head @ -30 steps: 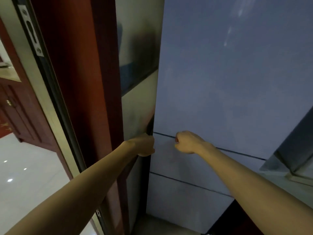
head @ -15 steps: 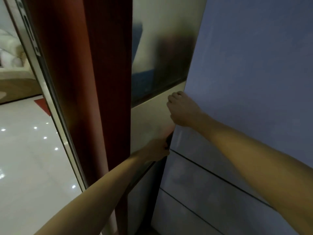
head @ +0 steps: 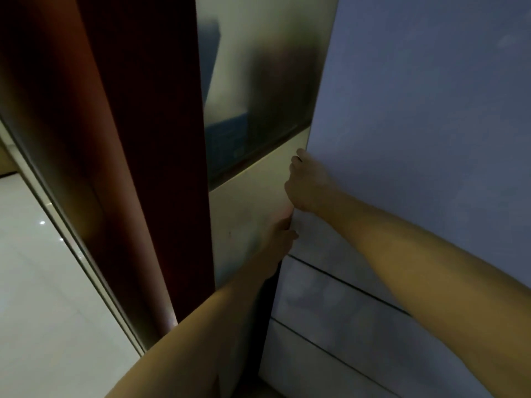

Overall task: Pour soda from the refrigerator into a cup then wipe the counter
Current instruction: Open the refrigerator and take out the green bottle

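Left edge of door (head: 416,110) runs vertical, at both hands. Right hand (head: 309,183) curls round it. Left hand (head: 278,235) is just below, fingers hidden in the gap, grip unclear.

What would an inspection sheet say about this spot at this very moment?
Surface: nothing seen; no counter in view.
Job's things: refrigerator door, grey-blue, its inside not showing; soda and cup not in view.
Clutter: nothing seen.
Grippers: none, bare hands; left hand grips the door's left edge; right hand holds the same edge just above it.
Cables: nothing seen.
Surroundings: red-brown door frame to the left; glossy pale floor beyond it.
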Tool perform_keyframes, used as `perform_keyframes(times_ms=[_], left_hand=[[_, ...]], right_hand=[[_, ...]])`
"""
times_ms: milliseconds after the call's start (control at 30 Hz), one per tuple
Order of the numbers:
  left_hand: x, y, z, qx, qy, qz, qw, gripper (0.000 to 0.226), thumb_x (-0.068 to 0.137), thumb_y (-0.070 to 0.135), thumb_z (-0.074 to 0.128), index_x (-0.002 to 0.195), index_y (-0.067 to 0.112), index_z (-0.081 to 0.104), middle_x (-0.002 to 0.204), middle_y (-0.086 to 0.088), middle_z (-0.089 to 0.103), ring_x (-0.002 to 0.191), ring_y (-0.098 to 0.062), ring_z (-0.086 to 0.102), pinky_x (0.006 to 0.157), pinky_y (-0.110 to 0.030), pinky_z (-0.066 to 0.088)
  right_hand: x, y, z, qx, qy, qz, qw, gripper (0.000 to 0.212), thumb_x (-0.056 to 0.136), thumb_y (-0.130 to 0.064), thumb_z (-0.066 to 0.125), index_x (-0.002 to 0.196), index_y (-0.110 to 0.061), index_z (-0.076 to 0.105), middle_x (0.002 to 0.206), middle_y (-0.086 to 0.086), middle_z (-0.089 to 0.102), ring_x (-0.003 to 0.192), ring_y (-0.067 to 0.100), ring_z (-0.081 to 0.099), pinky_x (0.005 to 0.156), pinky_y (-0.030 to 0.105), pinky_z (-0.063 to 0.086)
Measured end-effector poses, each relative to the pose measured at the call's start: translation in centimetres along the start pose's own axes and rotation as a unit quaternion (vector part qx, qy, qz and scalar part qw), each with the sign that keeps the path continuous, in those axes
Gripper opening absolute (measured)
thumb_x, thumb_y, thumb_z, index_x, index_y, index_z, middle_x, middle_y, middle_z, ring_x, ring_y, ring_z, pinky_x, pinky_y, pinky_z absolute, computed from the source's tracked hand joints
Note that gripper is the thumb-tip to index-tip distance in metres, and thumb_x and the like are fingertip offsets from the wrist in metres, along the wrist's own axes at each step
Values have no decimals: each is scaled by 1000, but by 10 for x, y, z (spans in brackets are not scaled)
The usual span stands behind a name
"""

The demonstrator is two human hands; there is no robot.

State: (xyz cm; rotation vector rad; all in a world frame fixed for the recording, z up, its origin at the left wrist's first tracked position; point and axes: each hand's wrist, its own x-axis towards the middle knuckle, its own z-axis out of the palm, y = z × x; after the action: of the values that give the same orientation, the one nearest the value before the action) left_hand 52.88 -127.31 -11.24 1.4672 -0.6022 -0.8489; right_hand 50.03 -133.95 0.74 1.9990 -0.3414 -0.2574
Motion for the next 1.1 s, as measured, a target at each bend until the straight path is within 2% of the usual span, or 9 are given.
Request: perform_keyframes(times_ms=[67, 133, 233, 333, 433, 700, 867, 1000, 1100], left_hand=[[-1, -3, 1, -26, -3, 0, 1000, 49, 90, -18, 39, 128, 9, 54, 98, -7, 61, 73, -15, 55, 51, -13, 46], [-5, -4, 0, -40, 3, -18, 999, 40, 87, -12, 48, 118, 11, 59, 85, -1, 60, 68, -11, 53, 55, -19, 44], [-11, -11, -6, -35, 47, -26, 998, 10, 76, 4, 58, 74, 12, 64, 65, 1, 60, 59, -8, 54, 57, -21, 42], [-12, -34, -14, -38, 132, -41, 990, 18, 83, 10, 58, 66, 4, 61, 76, -32, 60, 71, -34, 61, 70, -36, 53], [-27, -42, -14, -38, 159, -45, 986, 32, 84, 9, 56, 55, 14, 69, 85, -25, 69, 85, -41, 67, 79, -54, 55], [-101, -24, -27, 2, 244, -93, 965, 20, 80, 11, 62, 64, 5, 73, 69, -13, 74, 67, -31, 73, 63, -51, 62], [-157, -27, -38, -9, 212, -99, 972, 13, 81, 12, 66, 84, 2, 74, 81, -15, 74, 70, -29, 73, 67, -42, 63], [-202, -31, -45, -51, 143, -113, 982, 21, 85, 3, 62, 67, 6, 72, 77, -16, 74, 74, -29, 73, 73, -38, 62], [-231, -33, -51, -73, 87, -128, 985, 25, 90, -1, 55, 73, 2, 73, 81, -19, 74, 75, -30, 74, 71, -36, 62]], right_hand=[[-1, 0, -3, 10, -5, 6, 1000, 23, 95, -33, 53, 101, -15, 66, 119, 10, 61, 117, 28, 47, 113, 43, 19], [-4, -1, -7, 24, -1, 5, 1000, 25, 95, -34, 52, 101, -15, 66, 120, 10, 61, 119, 28, 45, 114, 43, 18], [-15, -9, -15, 43, 26, -4, 999, 29, 96, -38, 48, 100, -16, 65, 115, 8, 62, 118, 29, 46, 113, 44, 17], [-33, -17, -24, 58, 57, -10, 997, 29, 96, -38, 46, 99, -17, 66, 114, 7, 63, 118, 28, 46, 114, 44, 16], [-50, -21, -32, 51, 78, -15, 996, 33, 99, -37, 43, 104, -17, 68, 119, 7, 63, 119, 28, 46, 116, 43, 15], [-107, -37, -74, 40, 70, -63, 995, 32, 98, -33, 42, 115, -19, 65, 129, 8, 56, 123, 28, 40, 111, 40, 18], [-149, -56, -93, 108, 136, -40, 984, 31, 91, -24, 46, 99, -14, 74, 108, 12, 64, 110, 29, 48, 106, 41, 25], [-188, -74, -112, 107, 132, 0, 985, 26, 90, -24, 50, 93, -14, 74, 105, 8, 66, 107, 27, 51, 107, 42, 28], [-221, -86, -126, 103, 151, 22, 983, 19, 84, -21, 57, 79, -14, 75, 91, 7, 67, 97, 25, 56, 104, 41, 33]])
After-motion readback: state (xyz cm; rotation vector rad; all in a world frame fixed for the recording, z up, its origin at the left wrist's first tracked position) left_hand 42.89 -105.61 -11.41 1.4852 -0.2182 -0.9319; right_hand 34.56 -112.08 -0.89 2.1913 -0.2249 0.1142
